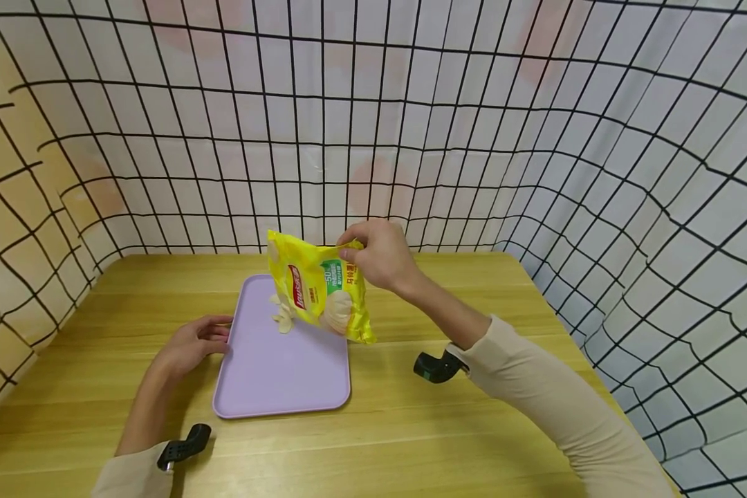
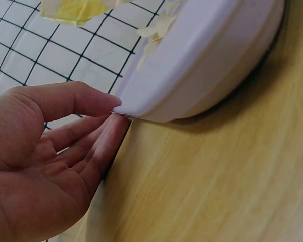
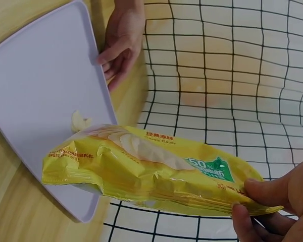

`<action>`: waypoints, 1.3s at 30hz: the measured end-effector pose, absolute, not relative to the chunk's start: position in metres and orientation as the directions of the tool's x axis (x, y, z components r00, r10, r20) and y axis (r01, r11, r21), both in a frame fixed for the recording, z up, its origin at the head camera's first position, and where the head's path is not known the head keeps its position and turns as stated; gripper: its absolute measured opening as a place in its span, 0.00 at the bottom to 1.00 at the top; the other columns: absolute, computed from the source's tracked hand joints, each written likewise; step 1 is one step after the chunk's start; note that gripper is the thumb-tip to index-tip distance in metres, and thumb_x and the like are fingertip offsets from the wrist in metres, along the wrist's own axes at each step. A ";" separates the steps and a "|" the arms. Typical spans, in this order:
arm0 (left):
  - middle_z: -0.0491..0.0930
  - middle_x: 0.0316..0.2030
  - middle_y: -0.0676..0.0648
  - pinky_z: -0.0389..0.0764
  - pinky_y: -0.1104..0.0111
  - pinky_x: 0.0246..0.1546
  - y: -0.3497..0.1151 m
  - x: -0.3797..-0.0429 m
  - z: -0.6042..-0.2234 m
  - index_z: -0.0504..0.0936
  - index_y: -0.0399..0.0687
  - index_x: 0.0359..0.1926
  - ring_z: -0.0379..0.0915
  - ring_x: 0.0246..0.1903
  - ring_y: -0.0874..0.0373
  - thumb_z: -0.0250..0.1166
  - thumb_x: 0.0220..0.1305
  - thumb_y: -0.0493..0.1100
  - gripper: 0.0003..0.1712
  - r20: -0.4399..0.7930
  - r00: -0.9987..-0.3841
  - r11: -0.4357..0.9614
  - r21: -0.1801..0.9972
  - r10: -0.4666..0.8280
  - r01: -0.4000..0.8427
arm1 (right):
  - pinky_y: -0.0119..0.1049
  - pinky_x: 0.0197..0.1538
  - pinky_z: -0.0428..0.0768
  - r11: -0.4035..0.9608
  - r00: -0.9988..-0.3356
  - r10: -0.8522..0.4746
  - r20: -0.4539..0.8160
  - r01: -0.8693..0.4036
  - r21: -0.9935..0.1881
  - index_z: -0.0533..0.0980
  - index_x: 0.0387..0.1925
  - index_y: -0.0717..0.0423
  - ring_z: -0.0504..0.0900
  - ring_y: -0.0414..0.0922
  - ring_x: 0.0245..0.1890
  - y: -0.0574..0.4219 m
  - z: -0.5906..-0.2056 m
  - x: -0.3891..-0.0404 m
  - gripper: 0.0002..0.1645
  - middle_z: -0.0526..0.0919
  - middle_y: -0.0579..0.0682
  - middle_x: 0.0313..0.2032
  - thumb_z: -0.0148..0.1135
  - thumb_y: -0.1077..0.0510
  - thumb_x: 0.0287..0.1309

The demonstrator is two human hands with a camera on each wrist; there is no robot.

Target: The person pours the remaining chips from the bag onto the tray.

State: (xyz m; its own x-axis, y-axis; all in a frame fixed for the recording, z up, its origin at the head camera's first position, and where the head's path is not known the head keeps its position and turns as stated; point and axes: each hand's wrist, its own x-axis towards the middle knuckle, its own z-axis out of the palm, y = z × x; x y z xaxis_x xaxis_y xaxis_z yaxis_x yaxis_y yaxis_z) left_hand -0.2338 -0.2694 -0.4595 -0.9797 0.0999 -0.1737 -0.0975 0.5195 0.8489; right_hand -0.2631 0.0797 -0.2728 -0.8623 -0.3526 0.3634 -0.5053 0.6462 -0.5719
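Observation:
A yellow bag of potato chips (image 1: 317,287) hangs tilted above the lilac tray (image 1: 280,373). My right hand (image 1: 382,256) pinches it by its upper right corner, thumb against the printed face, as the right wrist view also shows. Pale potato chips (image 1: 283,315) lie in a small heap on the tray's far left part, partly hidden behind the bag. At the tray's left edge my left hand (image 1: 189,346) pinches the rim. In the left wrist view, the left hand (image 2: 55,146) has its fingertips meeting at the tray's corner (image 2: 156,96).
The tray lies on a wooden table (image 1: 411,443). A black wire grid (image 1: 324,145) with pale cloth behind it stands along the table's back and both sides. Black wrist cameras, one on the right sleeve (image 1: 438,366) and one on the left (image 1: 185,446), stick out over the table.

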 end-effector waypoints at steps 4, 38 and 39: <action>0.76 0.57 0.33 0.76 0.73 0.47 -0.269 -0.233 -0.459 0.66 0.33 0.72 0.74 0.53 0.48 0.67 0.66 0.38 0.36 -0.169 -0.980 0.525 0.846 0.103 -0.091 | 0.32 0.29 0.76 0.599 -0.851 -0.326 0.411 -0.523 -0.606 0.88 0.40 0.58 0.78 0.45 0.28 0.081 -0.267 -0.261 0.06 0.89 0.52 0.40 0.67 0.62 0.64; 0.77 0.57 0.33 0.77 0.67 0.51 -0.269 -0.234 -0.460 0.65 0.33 0.72 0.75 0.53 0.47 0.68 0.65 0.39 0.38 -0.172 -0.980 0.531 0.842 0.096 -0.096 | 0.41 0.46 0.82 0.667 -0.889 -0.323 0.324 -0.457 -0.589 0.88 0.41 0.55 0.82 0.48 0.44 0.085 -0.269 -0.262 0.07 0.89 0.51 0.45 0.66 0.63 0.64; 0.77 0.57 0.33 0.77 0.67 0.51 -0.269 -0.234 -0.460 0.66 0.33 0.72 0.75 0.53 0.47 0.68 0.65 0.39 0.37 -0.171 -0.981 0.532 0.842 0.095 -0.095 | 0.41 0.47 0.82 0.669 -0.892 -0.321 0.318 -0.451 -0.591 0.88 0.41 0.55 0.82 0.49 0.45 0.085 -0.269 -0.262 0.07 0.89 0.51 0.45 0.66 0.63 0.64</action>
